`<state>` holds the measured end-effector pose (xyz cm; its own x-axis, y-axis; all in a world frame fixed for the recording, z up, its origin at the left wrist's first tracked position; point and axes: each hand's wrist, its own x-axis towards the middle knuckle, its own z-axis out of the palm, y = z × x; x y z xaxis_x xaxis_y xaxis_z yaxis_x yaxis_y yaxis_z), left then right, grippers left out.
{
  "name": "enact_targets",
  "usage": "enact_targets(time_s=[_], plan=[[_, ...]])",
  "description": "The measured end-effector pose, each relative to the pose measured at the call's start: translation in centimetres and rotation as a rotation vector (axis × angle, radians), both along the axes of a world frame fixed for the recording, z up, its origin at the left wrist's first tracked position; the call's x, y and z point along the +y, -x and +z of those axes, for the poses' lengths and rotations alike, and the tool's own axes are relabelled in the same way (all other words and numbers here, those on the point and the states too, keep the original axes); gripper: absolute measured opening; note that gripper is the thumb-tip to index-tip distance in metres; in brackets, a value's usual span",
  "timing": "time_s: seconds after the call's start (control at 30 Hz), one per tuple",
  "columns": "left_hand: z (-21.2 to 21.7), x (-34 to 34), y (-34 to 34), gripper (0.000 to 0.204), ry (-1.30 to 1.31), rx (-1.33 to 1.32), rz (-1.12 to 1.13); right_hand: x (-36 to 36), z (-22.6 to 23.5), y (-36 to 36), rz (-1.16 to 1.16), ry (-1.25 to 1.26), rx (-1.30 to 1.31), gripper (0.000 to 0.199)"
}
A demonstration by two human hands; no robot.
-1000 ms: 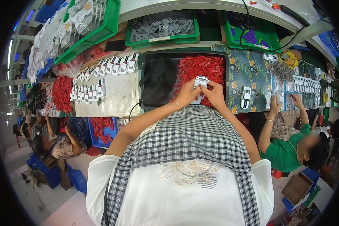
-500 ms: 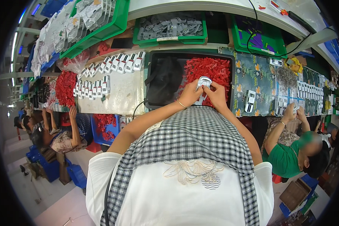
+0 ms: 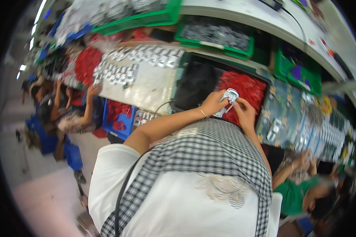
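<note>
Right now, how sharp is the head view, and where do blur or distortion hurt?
Head view: motion-blurred throughout; the small white plastic part between left hand and right hand stays readable; fisheye bends the long white bench edge; the co-worker in green is smeared.

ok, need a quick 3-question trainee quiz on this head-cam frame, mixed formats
1. True or false: both the left hand and the right hand hold the small white plastic part.
2. Multiple choice: what lies directly beyond the held part? A) a heap of small red pieces in a black tray; B) a blue crate; C) a stack of books.
3. Fill in: the rows of small white parts lie on a pale board to the person's ____.

Key: 1 true; 2 A; 3 left.
</note>
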<state>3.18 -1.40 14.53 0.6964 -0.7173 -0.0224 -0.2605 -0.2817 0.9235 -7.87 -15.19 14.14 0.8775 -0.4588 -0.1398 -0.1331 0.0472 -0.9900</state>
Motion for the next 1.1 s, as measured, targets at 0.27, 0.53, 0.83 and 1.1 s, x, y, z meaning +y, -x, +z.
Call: enact_targets(time_s=[0.27, 0.53, 0.83, 1.1], plan=[[-5.6, 14.4, -12.6, 0.032, -0.355, -0.587, 0.668, -5.5, -5.3, 6.8, -0.299, 0.025, 0.175, 0.028], [-13.9, 23.4, -12.2, 0.060, -0.893, -0.379, 0.591, -11.7, -14.6, 15.8, -0.485, 0.253, 0.338, 0.038], [-16.9, 31.5, -19.5, 0.039, -1.071, -0.613, 0.829, -11.9, -16.4, 17.8, -0.578, 0.923, 0.923, 0.067], [-13.5, 27.6, -22.9, 0.041, -0.451, -0.715, 0.749, -13.2, -16.0, 16.8, -0.680, 0.835, 1.196, 0.086]])
